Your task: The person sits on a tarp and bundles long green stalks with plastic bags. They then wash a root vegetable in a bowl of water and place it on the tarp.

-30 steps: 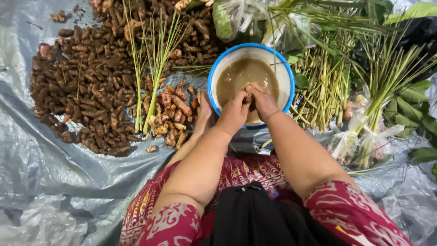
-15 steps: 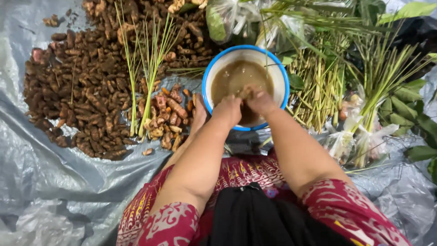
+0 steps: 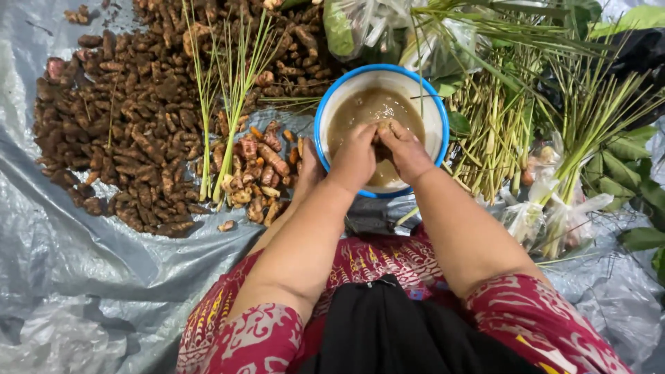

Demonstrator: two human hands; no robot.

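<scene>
While pressed together over the blue-rimmed white bowl [image 3: 436, 114], left hand [image 3: 355, 158] and right hand [image 3: 406, 150], fingertips meeting above the muddy brown water [image 3: 367, 111]. Curled inward, both sets of fingers, closed on something small and dark between them; too hidden by knuckles to name it. Wet and soil-stained, both hands, forearms reaching forward from red patterned sleeves [image 3: 263, 332].

Bowl set on the grey plastic sheet [image 3: 76, 277], just ahead of the knees, between rhizomes to the left and greens to the right. Water cloudy, filling most of the bowl.

Just left of the bowl, touching its side or nearly so: a small heap of washed turmeric pieces [image 3: 260, 170], orange-pink where cut. Farther left and up: a broad pile of unwashed turmeric rhizomes [image 3: 118, 131], dark brown with soil. Lying across that pile: a few thin green stalks [image 3: 228, 104], root ends toward the lap.

Right of the bowl: bundled lemongrass stalks [image 3: 488, 131], pale at the base, and more tufts [image 3: 589, 118] with roots tied into clear plastic bags [image 3: 554, 211]. Far right edge: broad green leaves [image 3: 634, 166]. Behind the bowl: another clear bag with greens [image 3: 360, 24].
</scene>
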